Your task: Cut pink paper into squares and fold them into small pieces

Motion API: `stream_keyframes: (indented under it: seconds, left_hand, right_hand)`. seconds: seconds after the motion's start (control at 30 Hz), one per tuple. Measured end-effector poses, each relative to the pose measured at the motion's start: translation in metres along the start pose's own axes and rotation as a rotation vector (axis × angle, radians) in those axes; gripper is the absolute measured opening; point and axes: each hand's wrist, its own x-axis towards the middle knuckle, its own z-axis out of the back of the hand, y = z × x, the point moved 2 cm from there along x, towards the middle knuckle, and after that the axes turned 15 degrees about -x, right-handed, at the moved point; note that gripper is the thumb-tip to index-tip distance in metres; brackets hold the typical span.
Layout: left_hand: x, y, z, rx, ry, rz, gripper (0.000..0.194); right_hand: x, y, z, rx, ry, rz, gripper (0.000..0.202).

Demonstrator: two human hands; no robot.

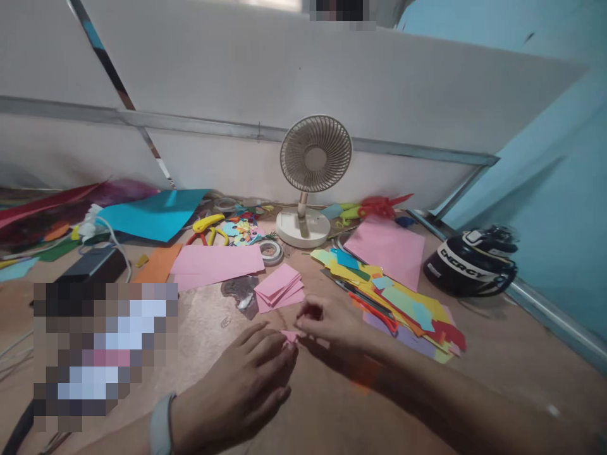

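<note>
Low at the middle of the brown tabletop (327,404), the person's two hands meet, almost touching, over a small folded pink paper (289,337). The left hand (241,373), with a grey band (162,422) at its wrist, pinches this piece between thumb and fingers. The right hand (332,323) has its curled fingertips at the paper's right end; whether they grip it or only touch it, one cannot tell.

Just beyond the fingers lies a small stack of pink papers (279,285), and behind that a tape roll (271,253). Pink sheets (215,262) lie to the left, next to an orange sheet (159,262). Right of the hands, orange-handled scissors (382,314) rest beside a heap of coloured paper strips (410,303). Farther out stand a fan (315,177) and, at far right, a dark jug (459,268) lettered "ENERGY".
</note>
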Motion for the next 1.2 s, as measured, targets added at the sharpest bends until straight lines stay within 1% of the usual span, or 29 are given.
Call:
stream_keyframes:
  seconds: [0.03,0.1,0.13,0.2,0.27,0.37,0.4,0.47,0.53,0.6,0.67,0.7,0.73,0.77,0.83,0.93,1.03,1.13,1.2]
  left_hand:
    - [-0.001,0.0,0.003,0.007,-0.053,-0.017,0.038]
    - [-0.004,0.002,0.008,0.006,-0.166,-0.016,0.032]
    - [-0.005,0.004,0.01,-0.002,-0.208,-0.004,0.028]
    - [-0.005,0.006,0.013,-0.022,-0.26,0.034,0.022]
    - [-0.003,0.007,0.014,-0.039,-0.265,0.041,0.02]
    - [0.0,0.007,0.014,-0.063,-0.249,0.052,0.018]
    - [0.0,0.007,0.014,-0.071,-0.235,0.062,0.017]
    - [0.001,0.009,0.013,-0.093,-0.2,0.101,0.016]
    - [0.001,0.012,0.013,-0.129,-0.169,0.158,0.017]
    - [-0.001,0.016,0.012,-0.164,-0.161,0.216,0.02]
    - [-0.004,0.019,0.009,-0.168,-0.175,0.243,0.019]
    - [-0.005,0.02,0.007,-0.16,-0.192,0.242,0.019]
    - [-0.007,0.02,0.005,-0.15,-0.212,0.233,0.024]
    - [-0.008,0.02,0.003,-0.148,-0.226,0.224,0.033]
    - [-0.007,0.016,-0.003,-0.167,-0.235,0.199,0.051]
    - [-0.002,0.007,-0.008,-0.238,-0.17,0.162,0.062]
    - [0.004,-0.001,-0.005,-0.29,-0.177,0.146,0.064]
    - [0.006,-0.003,0.0,-0.379,-0.181,0.181,0.054]
    - [0.004,-0.001,0.001,-0.505,-0.155,0.257,0.04]
  right_hand:
    - [-0.003,0.005,-0.001,-0.091,-0.078,0.097,0.01]
    - [-0.007,0.012,-0.005,-0.217,-0.154,0.226,0.013]
    - [-0.009,0.013,-0.007,-0.26,-0.159,0.259,0.016]
    - [-0.01,0.012,-0.01,-0.314,-0.143,0.271,0.023]
    - [-0.01,0.01,-0.011,-0.391,-0.151,0.325,0.027]
    - [-0.011,0.008,-0.016,-0.497,-0.193,0.481,0.016]
    - [-0.011,0.008,-0.017,-0.519,-0.21,0.524,0.018]
    - [-0.012,0.006,-0.02,-0.54,-0.246,0.555,0.024]
    - [-0.013,0.005,-0.021,-0.504,-0.28,0.533,0.026]
    - [-0.012,0.005,-0.02,-0.36,-0.303,0.454,0.024]
    - [-0.009,0.005,-0.019,-0.07,-0.283,0.311,0.021]
    - [-0.008,0.006,-0.02,0.11,-0.248,0.221,0.02]
    - [-0.007,0.006,-0.023,0.289,-0.205,0.132,0.022]
    - [-0.006,0.007,-0.026,0.442,-0.153,0.056,0.025]
    - [-0.006,0.01,-0.034,0.635,-0.071,-0.038,0.031]
    - [-0.009,0.015,-0.046,0.748,-0.001,-0.089,0.037]
    - [-0.014,0.018,-0.053,0.817,0.035,-0.085,0.037]
    - [-0.018,0.02,-0.053,0.81,0.028,-0.041,0.032]
    - [-0.02,0.021,-0.052,0.774,0.023,-0.008,0.031]
